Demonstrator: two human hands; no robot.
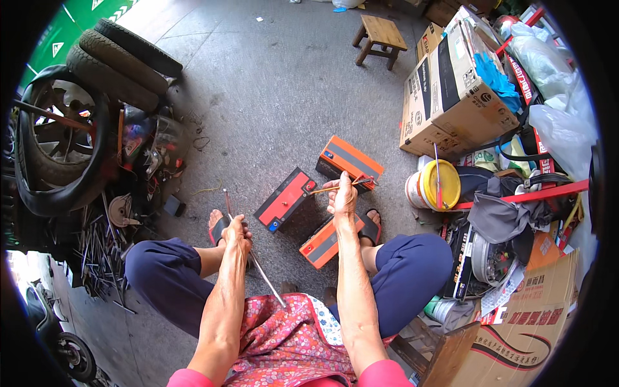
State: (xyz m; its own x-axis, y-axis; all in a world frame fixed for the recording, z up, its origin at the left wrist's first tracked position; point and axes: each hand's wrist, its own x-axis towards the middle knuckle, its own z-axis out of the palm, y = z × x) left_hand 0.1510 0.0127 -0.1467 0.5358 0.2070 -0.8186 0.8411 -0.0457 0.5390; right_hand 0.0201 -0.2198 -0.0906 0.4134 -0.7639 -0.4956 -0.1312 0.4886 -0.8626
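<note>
My left hand [240,232] is closed around a long, thin metal rod [264,276] that slants down toward the floral apron [271,329]. In my right hand [343,197] are thin yellow and red wires [324,189], pinched above three batteries on the floor. The red-topped battery [285,198] lies left of my right hand, an orange battery [349,155] is just beyond it, and a second orange battery [316,250] is below, partly hidden by my right forearm.
Old tyres [122,58], a wheel [58,129] and piled metal scraps [113,251] line the left. Cardboard boxes [451,97], a yellow-lidded bucket [442,174] and mixed clutter crowd the right. A wooden stool [379,32] stands at the back.
</note>
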